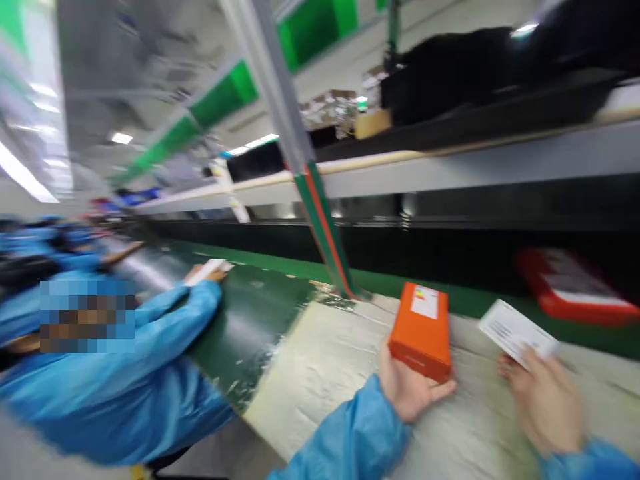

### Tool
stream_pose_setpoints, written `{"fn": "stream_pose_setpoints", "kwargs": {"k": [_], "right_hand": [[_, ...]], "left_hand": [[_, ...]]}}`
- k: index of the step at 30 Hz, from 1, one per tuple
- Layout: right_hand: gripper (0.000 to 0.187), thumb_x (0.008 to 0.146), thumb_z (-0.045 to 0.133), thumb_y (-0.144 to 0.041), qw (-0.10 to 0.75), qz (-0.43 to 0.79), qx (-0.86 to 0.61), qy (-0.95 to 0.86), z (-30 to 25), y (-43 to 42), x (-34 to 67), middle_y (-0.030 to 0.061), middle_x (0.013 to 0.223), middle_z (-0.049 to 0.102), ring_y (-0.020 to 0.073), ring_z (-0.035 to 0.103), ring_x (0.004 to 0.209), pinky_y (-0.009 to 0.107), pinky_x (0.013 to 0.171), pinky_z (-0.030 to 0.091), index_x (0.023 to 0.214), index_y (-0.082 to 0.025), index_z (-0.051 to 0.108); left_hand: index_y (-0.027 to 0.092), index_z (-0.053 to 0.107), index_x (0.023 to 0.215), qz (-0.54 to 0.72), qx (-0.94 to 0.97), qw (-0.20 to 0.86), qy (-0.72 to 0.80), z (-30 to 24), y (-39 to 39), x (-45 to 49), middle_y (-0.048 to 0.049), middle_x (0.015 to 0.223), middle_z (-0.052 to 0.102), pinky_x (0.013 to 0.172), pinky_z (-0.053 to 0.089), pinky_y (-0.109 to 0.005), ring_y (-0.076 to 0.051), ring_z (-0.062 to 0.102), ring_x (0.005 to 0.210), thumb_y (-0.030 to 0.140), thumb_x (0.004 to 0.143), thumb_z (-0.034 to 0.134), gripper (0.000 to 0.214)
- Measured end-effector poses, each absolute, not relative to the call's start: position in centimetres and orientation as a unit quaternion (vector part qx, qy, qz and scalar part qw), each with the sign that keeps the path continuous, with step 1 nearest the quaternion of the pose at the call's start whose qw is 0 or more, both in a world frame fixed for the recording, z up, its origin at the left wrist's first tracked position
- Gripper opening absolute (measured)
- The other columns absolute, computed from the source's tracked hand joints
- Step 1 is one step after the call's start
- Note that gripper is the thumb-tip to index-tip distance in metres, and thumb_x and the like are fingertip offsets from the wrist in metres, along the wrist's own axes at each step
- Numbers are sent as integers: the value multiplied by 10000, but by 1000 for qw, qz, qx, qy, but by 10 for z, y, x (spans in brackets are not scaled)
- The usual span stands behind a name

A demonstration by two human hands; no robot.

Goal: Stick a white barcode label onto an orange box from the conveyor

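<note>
Left hand (407, 399): palm up, fingers curved beneath the near end of an orange box (423, 341), which it holds; the box is over the pale mat (300, 380), its upper face bearing a white sticker (425, 302) with coloured bars. Right hand (550, 400): closed on the near edge of a white card (517, 331), pinched between thumb and fingers; the card carries dark print, too blurred to read; box and card are apart, the card to the right. Both forearms are in blue sleeves.

Behind the card, to the right, is a red item (575, 287) with a pale panel; it is blurred, and I cannot tell what it is. The mat covers the near part of a green bench (260, 300); its left edge is frayed; a post (320, 220), banded green and red at its lower end, stands at the rear edge; a shelf (475, 157) runs behind, bearing black cloth (475, 80). On the left a co-worker (165, 340) in blue reaches over the bench, hands at a white piece (206, 270).
</note>
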State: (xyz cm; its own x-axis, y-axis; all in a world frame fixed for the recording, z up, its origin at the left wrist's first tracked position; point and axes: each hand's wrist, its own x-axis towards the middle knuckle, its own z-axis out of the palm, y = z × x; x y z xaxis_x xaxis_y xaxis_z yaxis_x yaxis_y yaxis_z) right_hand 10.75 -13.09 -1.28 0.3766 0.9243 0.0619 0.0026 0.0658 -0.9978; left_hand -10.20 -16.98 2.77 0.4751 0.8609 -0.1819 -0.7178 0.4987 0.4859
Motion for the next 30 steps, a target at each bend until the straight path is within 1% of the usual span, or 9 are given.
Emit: {"fn": "stream_pose_setpoints", "kwargs": {"k": [2,4,6,8,11,16,19,25,30], "right_hand": [[538,768,668,-556,647,469,-524,-296,5,-152,116,127,1088,576,218,555,675,297,500,440,1157,-196,573],[565,711,756,-524,654,491,-511,-263,19,-170,121,96,1014,592,173,526,638,244,490,415,1100,-165,559],[521,765,741,-519,648,479,-518,-287,30,-189,126,67,889,593,136,479,592,212,489,383,1073,-139,563],[445,855,678,-505,631,463,-531,-325,38,-208,127,40,797,575,116,436,565,198,499,366,1075,-132,576],[371,938,604,-487,587,457,-544,-388,50,-232,123,44,846,587,124,450,600,201,539,392,1086,-147,590],[321,994,559,-447,542,482,-523,-448,53,-248,110,62,1045,601,154,519,730,218,633,432,1150,-169,599],[325,996,570,-436,541,490,-525,-438,48,-250,107,61,1112,594,174,548,784,228,671,444,1204,-187,589],[300,1003,585,-397,554,532,-487,-416,48,-253,107,54,1250,542,246,520,1096,260,841,462,1248,-224,578],[284,1020,570,-379,542,562,-474,-407,48,-256,106,54,1228,554,225,541,1036,235,713,458,1263,-232,571]], "left_hand": [[128,582,1272,339,166,890,256,22,-212,-95,-179,1224,589,991,420,-380,-266,587,1113,865,751,269,955],[178,630,1209,201,204,917,277,27,-242,-97,-142,1159,634,938,442,-350,-232,621,1061,782,847,262,794],[201,707,1018,87,278,914,284,38,-258,-104,-104,1036,682,831,473,-307,-196,661,902,691,902,304,645],[195,709,895,117,363,863,332,51,-259,-109,-85,871,695,701,465,-270,-164,646,713,631,870,484,491],[212,676,908,264,448,748,412,64,-248,-108,-39,775,657,660,442,-261,-136,592,633,554,825,617,357],[191,669,888,369,424,713,420,70,-235,-90,-26,761,632,624,427,-241,-116,562,625,429,865,612,246],[155,646,785,375,394,725,423,69,-236,-82,-28,710,618,551,399,-217,-101,539,567,409,842,645,261],[121,596,822,369,398,707,453,69,-236,-81,-33,711,601,488,376,-184,-93,539,549,446,791,688,339],[120,550,809,355,402,712,454,68,-232,-79,-28,730,591,483,382,-167,-79,530,553,431,807,678,336]]}}
